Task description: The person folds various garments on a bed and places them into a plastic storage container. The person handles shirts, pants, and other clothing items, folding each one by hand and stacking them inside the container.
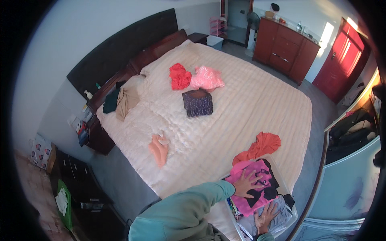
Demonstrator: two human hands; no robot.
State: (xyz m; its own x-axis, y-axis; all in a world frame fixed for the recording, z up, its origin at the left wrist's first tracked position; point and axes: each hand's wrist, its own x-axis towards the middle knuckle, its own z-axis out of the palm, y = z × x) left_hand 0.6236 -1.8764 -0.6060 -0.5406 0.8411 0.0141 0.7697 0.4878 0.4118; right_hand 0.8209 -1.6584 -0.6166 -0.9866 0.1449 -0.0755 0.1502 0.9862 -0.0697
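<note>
A white plastic storage box (282,177) stands at the bed's near right corner, filled with clothes. Flat on a pink and black garment (256,197) in it rests my left hand (247,183), fingers spread. My right hand (266,217) presses, fingers apart, on a grey garment (280,215) in the box's near part. Touching the far side of the box is an orange-red cloth (259,147). Farther up the quilt (241,111) lie a folded dark patterned garment (197,103), a red crumpled garment (180,76) and a pink patterned one (207,79).
A peach cloth (159,150) lies at the bed's left, with beige (126,102) and dark green garments (111,101) near the headboard (126,48). An open wardrobe (349,141) with clothes stands at the right. A wooden cabinet (285,46) and a red door (343,60) are beyond the bed.
</note>
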